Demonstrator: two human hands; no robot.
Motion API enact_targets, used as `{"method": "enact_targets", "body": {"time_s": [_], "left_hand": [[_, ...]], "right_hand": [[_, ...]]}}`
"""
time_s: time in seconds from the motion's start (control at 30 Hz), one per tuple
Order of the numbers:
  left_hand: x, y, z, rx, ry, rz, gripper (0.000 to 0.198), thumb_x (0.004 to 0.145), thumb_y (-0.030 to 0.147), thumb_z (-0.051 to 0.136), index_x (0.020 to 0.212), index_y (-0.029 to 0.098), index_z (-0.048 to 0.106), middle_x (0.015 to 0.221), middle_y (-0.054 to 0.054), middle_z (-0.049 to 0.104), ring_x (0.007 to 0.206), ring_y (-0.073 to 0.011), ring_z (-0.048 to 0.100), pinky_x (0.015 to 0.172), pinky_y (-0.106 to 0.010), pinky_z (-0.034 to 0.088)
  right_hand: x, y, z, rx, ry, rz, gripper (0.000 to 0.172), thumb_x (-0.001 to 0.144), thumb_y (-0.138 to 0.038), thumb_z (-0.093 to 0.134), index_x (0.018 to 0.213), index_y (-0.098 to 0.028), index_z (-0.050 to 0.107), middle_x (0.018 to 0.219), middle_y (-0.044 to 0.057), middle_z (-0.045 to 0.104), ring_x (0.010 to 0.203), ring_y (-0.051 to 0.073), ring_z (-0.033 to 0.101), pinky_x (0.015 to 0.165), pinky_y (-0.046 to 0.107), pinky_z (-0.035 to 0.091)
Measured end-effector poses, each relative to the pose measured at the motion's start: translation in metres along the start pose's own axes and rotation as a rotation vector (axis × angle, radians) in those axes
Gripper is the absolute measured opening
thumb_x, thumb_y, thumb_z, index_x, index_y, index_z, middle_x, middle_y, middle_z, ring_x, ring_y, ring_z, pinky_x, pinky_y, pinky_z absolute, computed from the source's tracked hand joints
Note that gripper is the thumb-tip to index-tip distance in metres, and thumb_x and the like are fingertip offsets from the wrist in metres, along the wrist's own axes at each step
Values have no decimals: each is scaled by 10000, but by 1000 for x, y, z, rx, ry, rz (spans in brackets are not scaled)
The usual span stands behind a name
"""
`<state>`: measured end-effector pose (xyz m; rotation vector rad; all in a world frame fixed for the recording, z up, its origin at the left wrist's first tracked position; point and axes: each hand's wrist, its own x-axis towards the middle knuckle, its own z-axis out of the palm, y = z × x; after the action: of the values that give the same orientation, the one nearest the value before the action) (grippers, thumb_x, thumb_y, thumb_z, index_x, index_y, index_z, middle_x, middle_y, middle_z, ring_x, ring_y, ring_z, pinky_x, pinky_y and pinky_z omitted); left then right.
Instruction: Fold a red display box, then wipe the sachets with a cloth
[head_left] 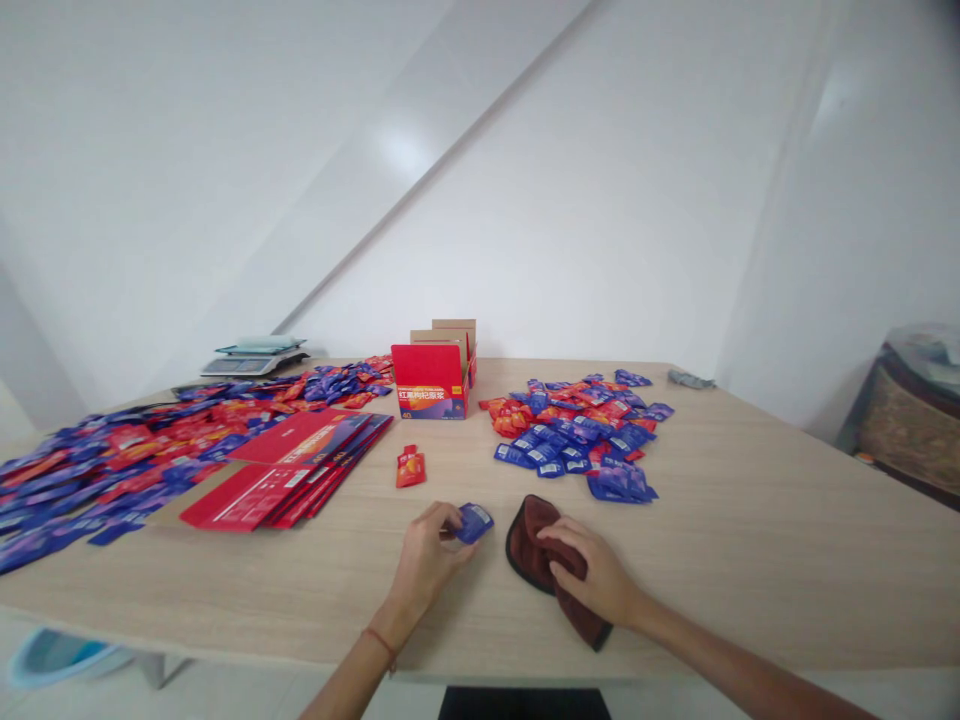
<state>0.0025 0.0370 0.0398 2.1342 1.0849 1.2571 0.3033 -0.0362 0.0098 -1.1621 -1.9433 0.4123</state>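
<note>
Between the thumb and fingers of my left hand (429,555) is a small blue sachet (475,522), held just above the table near its front. To the right, my right hand (592,572) grips a bunched brown cloth (531,545) with a dark border, which rests on the table. A single red sachet (410,467) lies flat beyond my left hand. Farther off to the right is a loose pile of blue and red sachets (577,428).
Flattened red cartons (289,470) are stacked at left, beside a large spread of sachets (142,450). Open red boxes (431,385) stand at the back middle. A scale (253,360) sits back left, and a grey crumpled item (690,380) lies back right.
</note>
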Motion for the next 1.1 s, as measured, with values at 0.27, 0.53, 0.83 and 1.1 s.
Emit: {"method": "enact_targets", "body": {"time_s": [0.27,0.53,0.83,1.1], "left_hand": [[-39,9,0,203,-103,35,236,707,104,811,913,204,754,1101,-76,763,1021,-257,739,927,-364,605],[-69,17,5,542,-143,139,286,854,160,710,1114,261,772,1241,-57,752,996,-257,756,901,-387,629],[-82,23,0,588,-145,251,360,926,356,730,1276,275,712,1320,-64,715,1215,-312,648,1023,-531,567],[-92,29,-3,580,-137,364,319,1010,155,544,1303,201,661,1310,-86,709,1214,-252,671,1035,-432,597]], "right_hand": [[-1,-1,0,-16,-7,3,346,887,-269,635,1225,-239,706,1247,121,685,1175,295,636,1061,476,498],[-1,1,-1,-6,-26,-14,346,908,-295,625,1244,-252,697,1248,117,686,1187,295,632,1061,480,502],[-2,3,0,-31,-32,-11,344,910,-301,630,1244,-255,698,1263,114,687,1197,290,634,1080,480,492],[0,-5,3,-290,-22,19,384,798,-294,735,1179,-249,708,1396,120,619,1295,326,560,1104,526,462]]}}
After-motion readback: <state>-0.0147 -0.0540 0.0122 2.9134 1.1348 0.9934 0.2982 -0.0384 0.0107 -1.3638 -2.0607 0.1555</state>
